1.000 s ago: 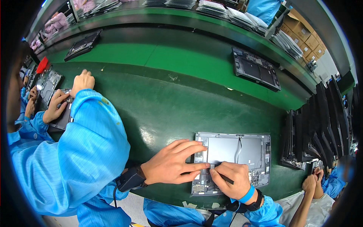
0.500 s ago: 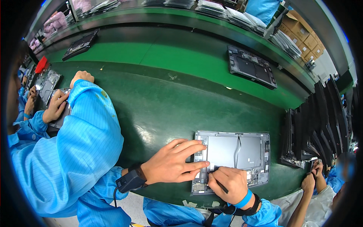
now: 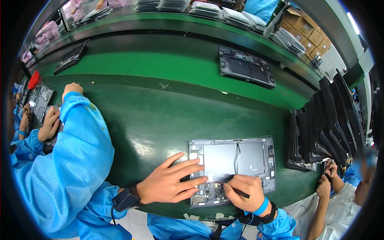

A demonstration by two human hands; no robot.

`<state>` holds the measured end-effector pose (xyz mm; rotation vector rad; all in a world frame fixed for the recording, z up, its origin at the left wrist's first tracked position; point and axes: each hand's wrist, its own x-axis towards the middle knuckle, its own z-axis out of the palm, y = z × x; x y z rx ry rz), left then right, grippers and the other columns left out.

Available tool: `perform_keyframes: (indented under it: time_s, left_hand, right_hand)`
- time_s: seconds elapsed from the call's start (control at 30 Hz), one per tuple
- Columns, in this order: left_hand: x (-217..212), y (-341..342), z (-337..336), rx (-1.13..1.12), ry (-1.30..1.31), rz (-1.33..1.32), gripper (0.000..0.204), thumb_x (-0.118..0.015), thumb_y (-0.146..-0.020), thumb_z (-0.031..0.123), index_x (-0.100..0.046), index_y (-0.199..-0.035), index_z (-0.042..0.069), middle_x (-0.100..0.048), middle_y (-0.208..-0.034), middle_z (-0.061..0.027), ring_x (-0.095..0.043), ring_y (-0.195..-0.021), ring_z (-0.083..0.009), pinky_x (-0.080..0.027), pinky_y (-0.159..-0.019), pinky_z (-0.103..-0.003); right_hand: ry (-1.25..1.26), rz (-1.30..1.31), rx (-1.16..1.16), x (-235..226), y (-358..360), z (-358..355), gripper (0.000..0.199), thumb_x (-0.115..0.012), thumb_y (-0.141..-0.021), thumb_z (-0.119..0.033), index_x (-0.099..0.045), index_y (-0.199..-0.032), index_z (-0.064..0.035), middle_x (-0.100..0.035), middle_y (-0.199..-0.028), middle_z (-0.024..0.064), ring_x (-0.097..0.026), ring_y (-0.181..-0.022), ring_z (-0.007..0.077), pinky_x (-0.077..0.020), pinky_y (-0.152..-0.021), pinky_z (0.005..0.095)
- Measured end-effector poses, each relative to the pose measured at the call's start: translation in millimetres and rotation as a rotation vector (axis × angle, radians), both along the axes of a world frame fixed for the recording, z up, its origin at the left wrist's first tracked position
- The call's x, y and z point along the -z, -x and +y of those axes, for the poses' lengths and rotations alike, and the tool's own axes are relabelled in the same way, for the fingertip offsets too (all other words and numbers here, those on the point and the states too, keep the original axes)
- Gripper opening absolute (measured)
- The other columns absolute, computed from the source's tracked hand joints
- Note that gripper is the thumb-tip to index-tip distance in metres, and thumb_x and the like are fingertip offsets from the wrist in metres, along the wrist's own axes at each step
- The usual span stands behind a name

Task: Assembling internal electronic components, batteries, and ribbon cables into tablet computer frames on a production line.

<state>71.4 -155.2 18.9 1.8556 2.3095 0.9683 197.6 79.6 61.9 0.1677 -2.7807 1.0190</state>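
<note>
An opened grey tablet or laptop housing [image 3: 216,160] lies flat on the green table in front of me, its inside facing up. A flat silver panel, a grey cable [image 3: 238,159] and small circuit parts show in it. My left hand [image 3: 172,180] rests open, fingers spread, with the fingertips on the housing's left side. My right hand [image 3: 247,194] is closed around a slim black stick-like tool [image 3: 242,193], over the circuit parts along the near edge. The tool's tip is hidden by my fingers, so its exact kind cannot be told.
On the far green strip lie another opened housing [image 3: 248,67] and one more [image 3: 71,57] at left. Black housings [image 3: 324,120] stand stacked at right. A co-worker in a blue sleeve [image 3: 80,148] works close on my left; another person's hands [image 3: 326,178] are at right.
The whole view has shifted, so most things appear further left. My right hand with the black tool has moved right along the housing. My left hand stays at the housing's left side.
</note>
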Motion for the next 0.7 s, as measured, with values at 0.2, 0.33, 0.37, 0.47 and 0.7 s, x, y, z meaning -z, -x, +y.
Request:
perform_keyframes:
  time_s: [0.2, 0.33, 0.37, 0.47, 0.7]
  left_hand:
    - [-1.0, 1.7, 0.5, 0.005, 0.002, -0.014, 0.032, -0.067, -0.092, 0.029, -0.071, -0.123, 0.022, -0.062, -0.132, -0.0053, -0.054, -0.132, -0.0227, -0.035, -0.115, -0.05]
    - [-0.8, -0.1, -2.3, 0.023, -0.006, 0.029, 0.032, -0.069, -0.091, 0.03, -0.071, -0.122, 0.021, -0.063, -0.13, -0.0047, -0.055, -0.129, -0.0221, -0.036, -0.115, -0.05]
    - [0.6, -0.4, -2.8, 0.04, -0.014, 0.051, 0.032, -0.069, -0.09, 0.03, -0.072, -0.121, 0.021, -0.064, -0.129, -0.0044, -0.056, -0.128, -0.0221, -0.036, -0.115, -0.051]
    - [-0.4, 1.4, -0.6, 0.049, -0.028, 0.039, 0.031, -0.07, -0.089, 0.03, -0.072, -0.119, 0.021, -0.064, -0.127, -0.0046, -0.057, -0.126, -0.0221, -0.036, -0.115, -0.052]
    - [-3.8, 4.2, 5.0, 0.054, -0.049, -0.009, 0.028, -0.074, -0.085, 0.023, -0.076, -0.112, 0.02, -0.065, -0.125, -0.006, -0.06, -0.122, -0.0256, -0.043, -0.112, -0.048]
  right_hand:
    - [-0.092, 0.023, 0.011, 3.5, 1.4, -1.2, 0.012, -0.073, -0.08, -0.009, -0.064, -0.072, -0.0069, -0.054, -0.064, 0.0058, -0.06, -0.053, 0.0263, -0.045, -0.045, 0.0377]
    - [-0.08, -0.005, 0.008, 1.4, 3.0, -1.8, 0.009, -0.073, -0.079, -0.006, -0.066, -0.073, -0.0035, -0.057, -0.064, 0.0082, -0.059, -0.052, 0.0275, -0.0449, -0.046, 0.037]
    - [-0.084, -0.01, 0.008, 2.2, 3.6, -1.7, 0.009, -0.073, -0.08, -0.006, -0.066, -0.073, -0.0036, -0.057, -0.064, 0.0083, -0.059, -0.052, 0.0279, -0.0449, -0.046, 0.0371]
    - [-0.092, -0.011, 0.008, 2.3, 2.6, -1.1, 0.011, -0.072, -0.08, -0.008, -0.065, -0.072, -0.0054, -0.056, -0.065, 0.0073, -0.06, -0.053, 0.0275, -0.0457, -0.046, 0.038]
    - [-0.098, -0.033, 0.024, 1.1, 3.0, -0.1, 0.014, -0.072, -0.08, -0.011, -0.063, -0.071, -0.0069, -0.054, -0.065, 0.0065, -0.06, -0.054, 0.0273, -0.0466, -0.047, 0.0391]
